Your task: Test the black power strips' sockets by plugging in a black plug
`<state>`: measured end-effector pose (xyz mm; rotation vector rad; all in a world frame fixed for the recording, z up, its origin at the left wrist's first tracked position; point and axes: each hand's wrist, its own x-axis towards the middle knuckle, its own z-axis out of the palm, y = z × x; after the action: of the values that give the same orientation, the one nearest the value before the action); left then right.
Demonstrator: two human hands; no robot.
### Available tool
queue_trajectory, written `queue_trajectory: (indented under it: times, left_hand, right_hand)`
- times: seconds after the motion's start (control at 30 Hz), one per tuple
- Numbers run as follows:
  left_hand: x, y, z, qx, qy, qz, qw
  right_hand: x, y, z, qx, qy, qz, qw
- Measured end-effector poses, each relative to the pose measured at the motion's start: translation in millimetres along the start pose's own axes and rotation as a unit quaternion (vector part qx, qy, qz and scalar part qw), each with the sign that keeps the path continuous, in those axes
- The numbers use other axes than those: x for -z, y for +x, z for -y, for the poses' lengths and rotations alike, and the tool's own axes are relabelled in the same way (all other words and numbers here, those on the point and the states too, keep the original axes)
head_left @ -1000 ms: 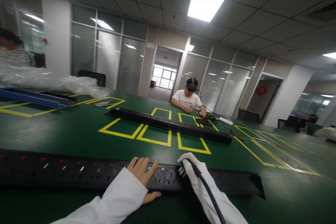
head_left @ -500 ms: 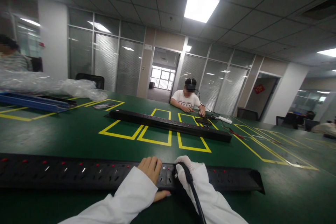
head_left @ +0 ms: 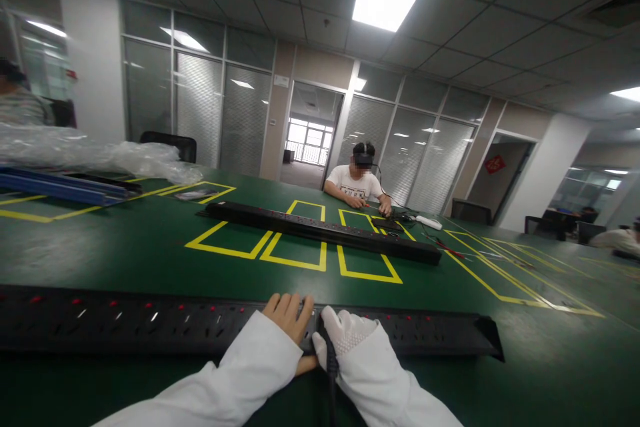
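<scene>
A long black power strip point(head_left: 165, 327) with red switches or lights along its sockets lies across the table in front of me. My left hand point(head_left: 289, 317), bare, grips the strip around its width, fingers over the top and thumb at the near side. Right beside it, my right hand point(head_left: 346, 333) wears a white dotted glove and is closed on a black plug, mostly hidden by the fingers. The plug's cable point(head_left: 331, 373) runs down toward me. The plug is against the strip's socket face; whether its pins are inserted cannot be seen.
Farther back on the green table point(head_left: 240, 280), a second black power strip point(head_left: 320, 232) lies across yellow tape outlines. Blue rails point(head_left: 60, 187) and clear plastic wrap point(head_left: 100, 153) are at left. A person point(head_left: 355, 183) wearing a headset sits opposite, near cables and a white device point(head_left: 429, 222).
My right hand has shifted left along the strip with the plug, closer to my left hand, and turned so the cable hangs straighter. My left hand stays on the strip.
</scene>
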<state>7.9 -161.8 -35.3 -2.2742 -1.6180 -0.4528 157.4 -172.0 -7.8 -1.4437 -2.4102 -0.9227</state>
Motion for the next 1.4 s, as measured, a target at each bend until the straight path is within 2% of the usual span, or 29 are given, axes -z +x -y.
queue_trajectory:
  times: [0.17,0.37,0.57,0.7,0.9,1.13,1.4]
  left_hand:
    - [-1.1,2.1,0.9,-0.039,-0.014,0.014,0.999]
    - [1.6,-2.1,-2.8,-0.028,-0.004,-0.003,1.0]
    - [0.3,-4.1,-4.4,-0.028,0.007,-0.024,0.999]
    - [3.4,-1.1,-2.4,-0.037,0.013,-0.019,0.999]
    - [5.6,0.6,1.7,-0.058,0.02,-0.012,0.998]
    - [6.5,-5.3,7.1,-0.102,0.021,-0.033,0.994]
    - [15.8,-3.4,2.3,-0.067,0.032,0.019,0.997]
  right_hand:
    - [1.0,0.8,12.4,-0.058,-0.014,0.044,0.997]
    - [3.8,-6.0,16.5,-0.07,-0.04,0.026,0.996]
    - [-3.6,-13.6,9.5,-0.054,0.043,-0.039,0.997]
    - [-6.1,-16.6,2.2,-0.03,0.134,-0.054,0.989]
    - [-4.9,-19.8,0.0,-0.054,0.234,-0.065,0.968]
    - [-2.4,-17.4,-0.7,-0.06,0.269,-0.038,0.961]
    - [-3.0,-17.6,-1.8,-0.063,0.266,-0.045,0.961]
